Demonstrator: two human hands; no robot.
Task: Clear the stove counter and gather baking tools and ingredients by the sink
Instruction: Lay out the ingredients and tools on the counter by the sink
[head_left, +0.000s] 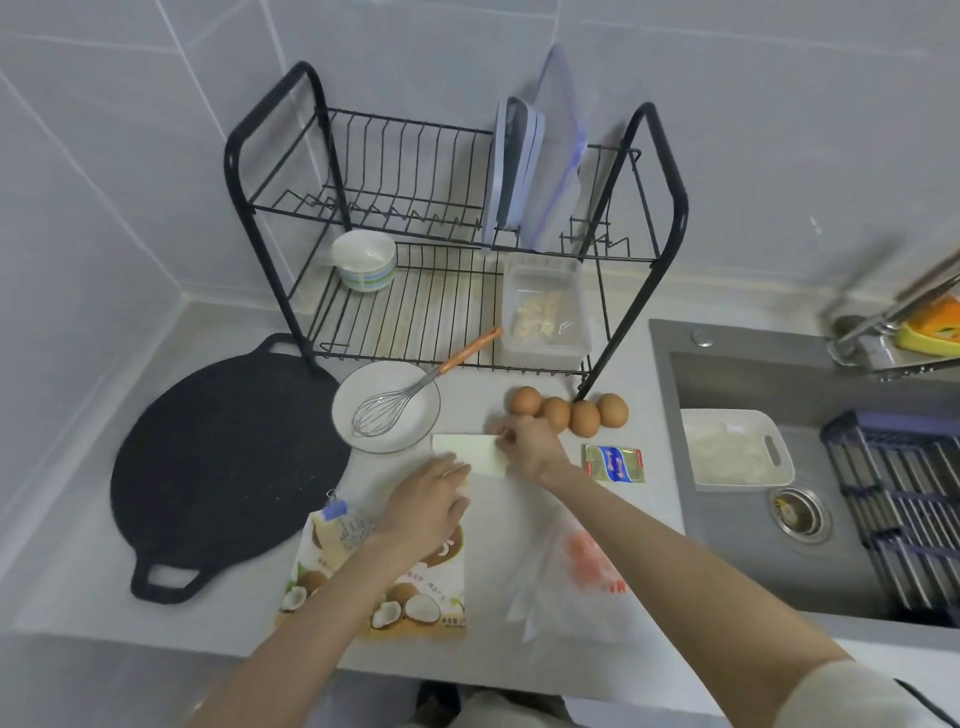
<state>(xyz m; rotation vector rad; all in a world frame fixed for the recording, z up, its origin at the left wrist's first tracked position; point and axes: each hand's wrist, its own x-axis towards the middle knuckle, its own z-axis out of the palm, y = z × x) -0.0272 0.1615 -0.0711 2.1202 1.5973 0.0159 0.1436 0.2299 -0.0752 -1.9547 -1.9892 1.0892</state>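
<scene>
So, both grips were on the pale slab (465, 453), which lay flat on the surface (470, 400), long axis running L-R, i.e. straight across from one grip to the other. Right grip (530, 449) was clamped on the slab's R end, fingers curled and pinching it. Left grip (434, 499) sat at the slab's near-L corner w/ fingers fairly straight, laid on the edge rather than closed round it, as far as the view showed. The right grip had the real hold, so it looked the likelier one to lift or slide the thing; the left seemed only to steady it. Four eggs (569, 410) sat just beyond the right grip, nearly touching its knuckles, so any lift probably wanted to go up or toward the person, not fwd. Butter packet (614, 463) lay just R of that grip, w/ the sink (670, 415) further R again. A whisk (395, 400) rested in a white plate (363, 439) just beyond the left grip; the coconut bag (415, 603) lay under that forearm, nearer the person. A clear plastic bag (576, 566) lay under the right forearm. Most baking bits looked gathered by the sink already; I'd guess this was arranging, not fetching.
</scene>
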